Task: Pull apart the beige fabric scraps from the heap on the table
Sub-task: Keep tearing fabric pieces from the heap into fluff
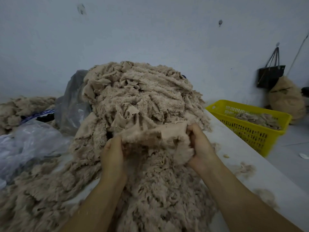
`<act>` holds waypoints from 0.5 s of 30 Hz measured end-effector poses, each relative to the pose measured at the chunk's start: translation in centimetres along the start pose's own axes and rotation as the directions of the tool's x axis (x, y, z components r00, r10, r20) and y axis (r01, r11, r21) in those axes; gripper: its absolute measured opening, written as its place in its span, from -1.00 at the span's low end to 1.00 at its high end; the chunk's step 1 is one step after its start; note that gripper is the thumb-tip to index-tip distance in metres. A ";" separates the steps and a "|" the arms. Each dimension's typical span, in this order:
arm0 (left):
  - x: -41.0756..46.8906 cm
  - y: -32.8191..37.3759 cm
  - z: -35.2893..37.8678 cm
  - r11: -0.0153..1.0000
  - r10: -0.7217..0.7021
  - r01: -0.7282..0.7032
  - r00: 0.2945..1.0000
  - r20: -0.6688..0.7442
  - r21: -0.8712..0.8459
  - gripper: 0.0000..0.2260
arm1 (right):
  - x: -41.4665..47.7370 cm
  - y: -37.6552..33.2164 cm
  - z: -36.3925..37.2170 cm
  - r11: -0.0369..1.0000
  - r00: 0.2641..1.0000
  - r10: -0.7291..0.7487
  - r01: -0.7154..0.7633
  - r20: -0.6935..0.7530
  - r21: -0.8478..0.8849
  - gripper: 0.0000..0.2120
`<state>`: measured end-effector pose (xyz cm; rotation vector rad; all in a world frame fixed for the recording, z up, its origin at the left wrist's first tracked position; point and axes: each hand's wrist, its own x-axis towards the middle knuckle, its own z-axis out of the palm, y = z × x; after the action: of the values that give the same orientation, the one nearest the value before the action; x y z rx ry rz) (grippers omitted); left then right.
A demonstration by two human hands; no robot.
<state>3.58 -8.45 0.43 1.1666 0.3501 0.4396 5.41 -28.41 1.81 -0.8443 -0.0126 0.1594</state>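
- Both hands work at the near foot of the heap, the side facing us.
- Our left hand has its fingers curled into the left end of one beige scrap. Our right hand pinches the right end, thumb on top.
- The scrap is stretched between them, smooth backing up and pile down. Its far edge runs into the heap, so we judge it is not free yet.
- Gripping opposite ends puts tension across the piece. We can't tell whether that splits the scrap itself or only peels it off its neighbours.
- In front of the heap, loose fleece lies spread under our forearms. It is soft and has no hard edge to catch on.
- Right of the heap is a bare strip of table, with its edge near the right hand. A yellow basket sits past that edge, lower, holding some beige scraps. It is probably the drop point.
- Left of the heap, plastic bags crowd against it, so there is little room to swing that way.
- The best clearance is toward us and to the right of the heap.
- Risk: the heap is tall, and pulling from its foot may slump it onto our hands.
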 end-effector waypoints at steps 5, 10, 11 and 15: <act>-1.1 0.3 1.0 0.995 0.065 -0.023 0.898 0.435 -0.100 -0.78 | -0.7 0.3 0.8 0.999 0.982 -0.026 0.017 0.189 0.050 -0.75; -3.0 -0.9 1.4 0.952 0.051 -0.222 0.795 0.604 0.211 -0.38 | -0.3 2.0 1.3 0.861 0.980 -0.145 0.191 0.134 -0.471 -0.80; -3.0 -1.2 1.4 0.937 0.076 -0.267 0.786 0.614 0.226 -0.45 | -0.4 2.3 1.4 0.781 0.975 -0.163 0.221 0.151 -0.584 -0.80; -2.7 -0.3 1.7 0.976 0.123 -0.199 0.848 0.515 0.094 -0.87 | -0.9 2.4 1.8 0.713 0.947 -0.132 0.296 0.293 -0.636 -0.73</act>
<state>2.12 -11.24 0.82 1.4106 -0.1832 0.2380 4.02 -25.69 1.27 -1.5490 -0.4119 0.0212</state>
